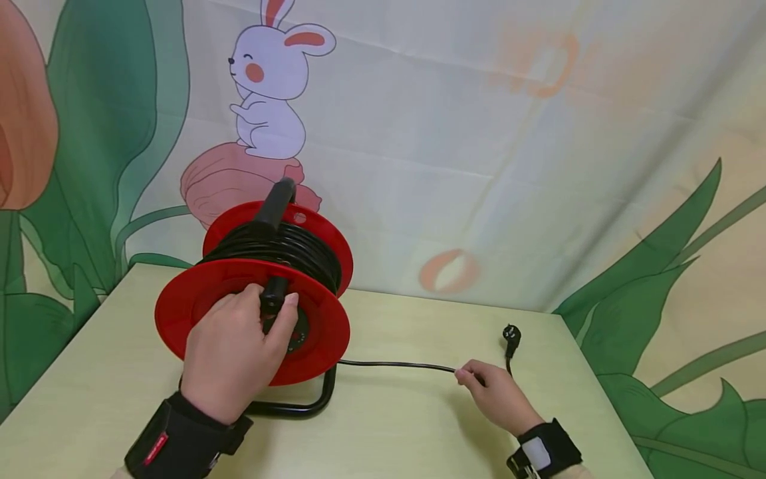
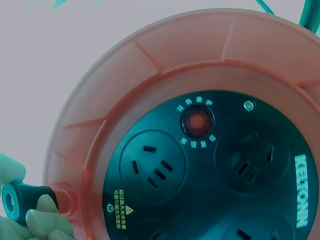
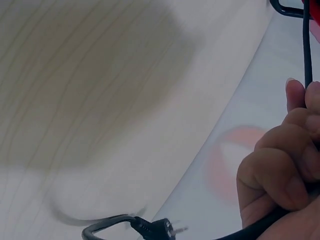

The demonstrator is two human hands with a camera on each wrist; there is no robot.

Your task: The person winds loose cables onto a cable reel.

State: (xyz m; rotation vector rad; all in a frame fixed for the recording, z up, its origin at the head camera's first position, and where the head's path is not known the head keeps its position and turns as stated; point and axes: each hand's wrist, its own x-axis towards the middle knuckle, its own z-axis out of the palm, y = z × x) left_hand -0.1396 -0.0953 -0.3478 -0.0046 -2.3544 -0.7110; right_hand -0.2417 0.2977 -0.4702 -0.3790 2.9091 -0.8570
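Note:
A red cable reel [image 1: 326,326] stands at the left of the table, wound with black cable [image 1: 287,245]. My left hand [image 1: 236,346] grips the black crank knob [image 2: 32,200] on the reel's near face. Beside the knob, the left wrist view shows a black socket panel [image 2: 200,175] with a round reddish button [image 2: 197,122]. A length of cable [image 1: 397,364] runs right from the reel to my right hand [image 1: 499,399], whose curled fingers hold it above the table. Past that hand the free end bears a black plug [image 1: 511,336], its prongs visible in the right wrist view.
The pale wooden table [image 1: 383,432] ends at a cloth backdrop [image 1: 419,166] printed with a rabbit and leaves. A black tube stand [image 1: 299,411] supports the reel, and a dark carrying handle [image 1: 275,206] rises over it. Both wrists wear black straps.

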